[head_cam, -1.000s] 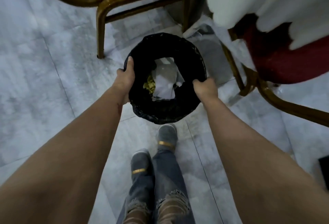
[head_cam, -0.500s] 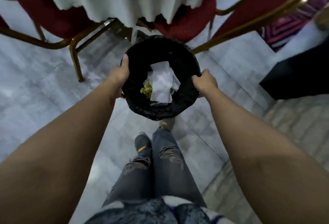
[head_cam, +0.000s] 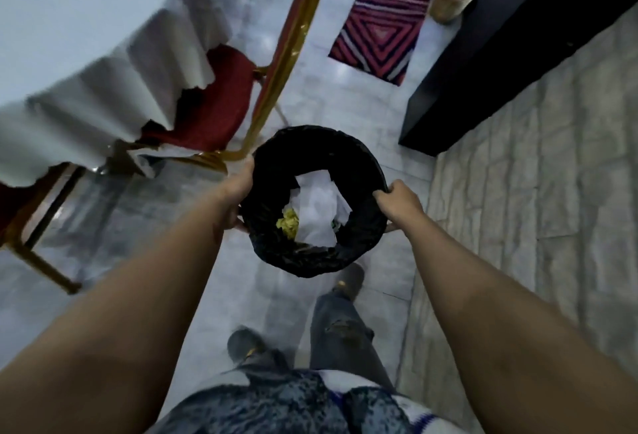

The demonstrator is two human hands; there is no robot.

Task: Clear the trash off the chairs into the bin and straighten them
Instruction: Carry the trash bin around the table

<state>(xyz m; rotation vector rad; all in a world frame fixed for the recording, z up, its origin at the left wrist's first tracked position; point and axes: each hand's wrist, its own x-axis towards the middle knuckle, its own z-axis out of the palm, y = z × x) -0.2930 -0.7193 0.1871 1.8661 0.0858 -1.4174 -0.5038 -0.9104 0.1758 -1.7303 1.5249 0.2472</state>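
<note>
You carry the bin [head_cam: 312, 254], a round container lined with a black bag, in both hands at arm's length over the pale tiled floor [head_cam: 352, 105]. Your left hand [head_cam: 238, 188] is closed on the bin's left rim, thumb on top and fingers underneath; your right hand [head_cam: 400, 202] is closed on the right rim, so the two hands sit well apart with the bin's mouth between them. Inside the bin lie crumpled white paper [head_cam: 317, 212] and a wad of yellow trash [head_cam: 289, 223], the yellow piece just left of the paper and touching it.

To your left stands a red-cushioned chair [head_cam: 221, 105] with a gold metal frame, its seat partly tucked under the hanging edge of a white tablecloth [head_cam: 114, 64] that covers the worktop. A second red chair [head_cam: 24, 226] with the same gold legs shows at the far left edge, also partly under the cloth. The bin's far rim is close to the first chair's gold frame; whether they touch cannot be told.

Ahead on the floor lies a red and purple striped rug [head_cam: 383, 16]. A dark block of furniture [head_cam: 500, 54] runs along the right, next to a stone-patterned surface [head_cam: 538, 175]. Below the bin, your legs in ripped grey jeans [head_cam: 341, 333] and grey shoes are mid-stride.
</note>
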